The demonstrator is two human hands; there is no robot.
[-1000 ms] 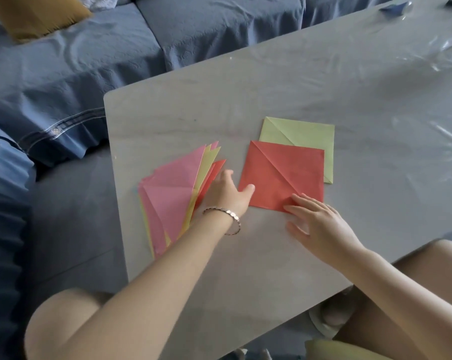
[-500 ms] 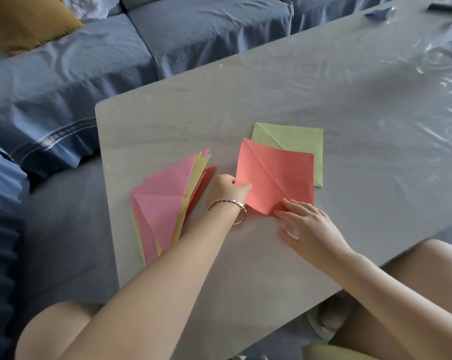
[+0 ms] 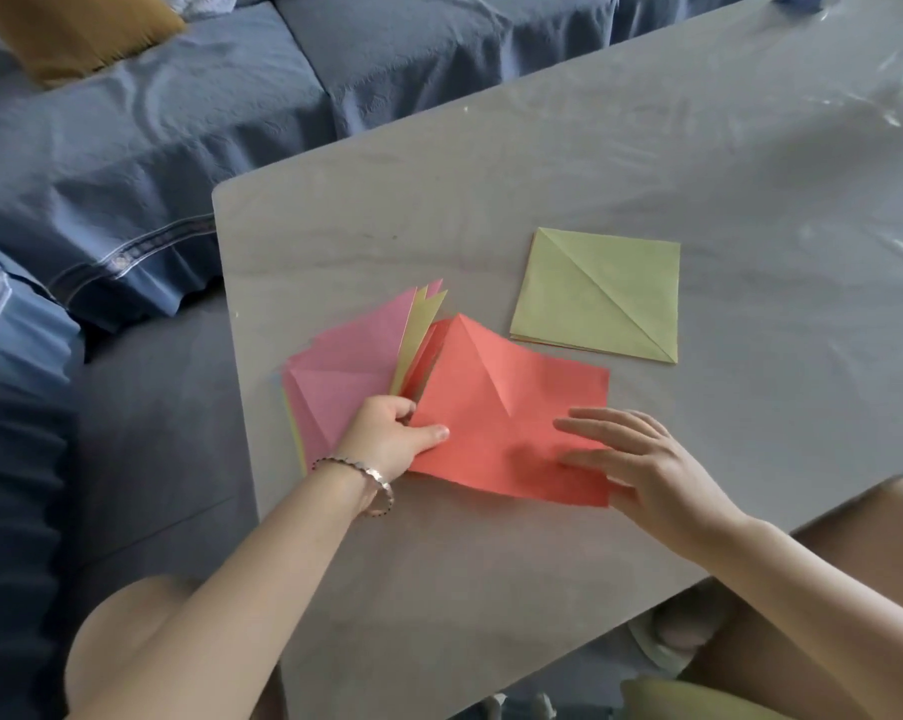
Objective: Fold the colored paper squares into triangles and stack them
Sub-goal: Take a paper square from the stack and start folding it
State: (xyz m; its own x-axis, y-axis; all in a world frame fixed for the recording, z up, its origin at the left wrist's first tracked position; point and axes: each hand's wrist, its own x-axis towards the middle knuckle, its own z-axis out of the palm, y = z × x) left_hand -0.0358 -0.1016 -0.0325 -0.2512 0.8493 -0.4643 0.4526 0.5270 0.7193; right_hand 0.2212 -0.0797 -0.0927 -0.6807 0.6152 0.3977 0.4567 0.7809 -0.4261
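Here, left hand (image 3: 392,439): thumb on top and fingers curled under, pinching the left edge of the red-orange paper square (image 3: 496,423); a beaded bracelet (image 3: 374,483) sits on the wrist.
Right hand (image 3: 641,459): fingers straight and spread over the lower right part of the same sheet; whether the fingertips press it down I cannot tell.
Red-orange paper square: centre of the frame on the grey tabletop (image 3: 491,200), its upper left corner raised and overlapping the pile beside it, a diagonal crease showing.
Handling: likely very light, thin and floppy, apt to slide on the smooth top and to crumple if squeezed; best taken at a corner or edge with a light pinch, the flat of the other hand steadying it.
Fanned pile of pink and yellow folded papers (image 3: 345,376): centre left, just behind the left hand.
Yellow-green creased paper squares (image 3: 600,293): upper right of the red one, apart from it.
Beyond: a blue sofa (image 3: 179,122) fills the upper left.
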